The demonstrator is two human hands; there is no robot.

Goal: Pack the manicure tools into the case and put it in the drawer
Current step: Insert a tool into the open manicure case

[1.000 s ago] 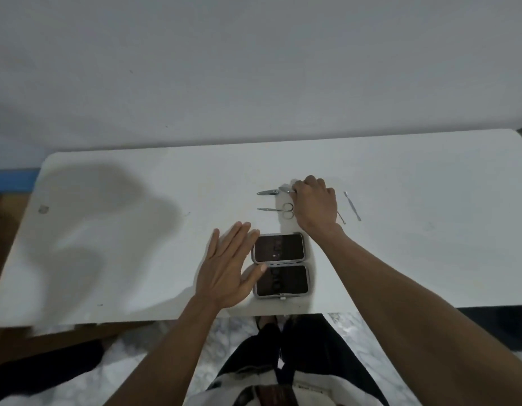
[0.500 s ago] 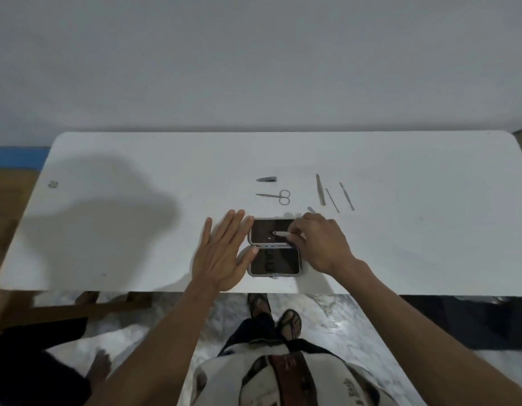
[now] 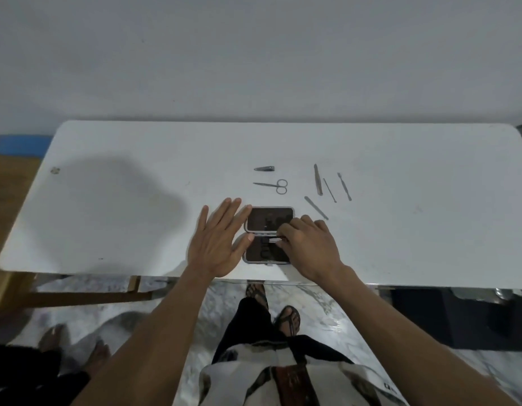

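An open grey manicure case (image 3: pixel 270 218) with dark lining lies flat near the table's front edge. My left hand (image 3: pixel 221 241) rests flat beside its left side, fingers spread, thumb touching the case. My right hand (image 3: pixel 308 249) pinches a small silver tool (image 3: pixel 273 238) over the case's hinge line and lower half. Beyond the case lie a nail clipper (image 3: pixel 264 168), small scissors (image 3: pixel 273 185), and to the right several thin metal tools: a file (image 3: pixel 318 179), a thin pick (image 3: pixel 330 190), a cuticle pusher (image 3: pixel 344 186) and a slanted tool (image 3: pixel 316 208).
The white table (image 3: pixel 136 200) stands against a grey wall. Below its front edge are my sandalled feet (image 3: pixel 286 315) on a marble floor, and another person's bare feet (image 3: pixel 51 338) at the lower left. A dark object sits under the table's right side.
My right hand picked a small tool from the table behind the case and brought it down over the case. The camera view shifted back. My left hand stayed beside the case.
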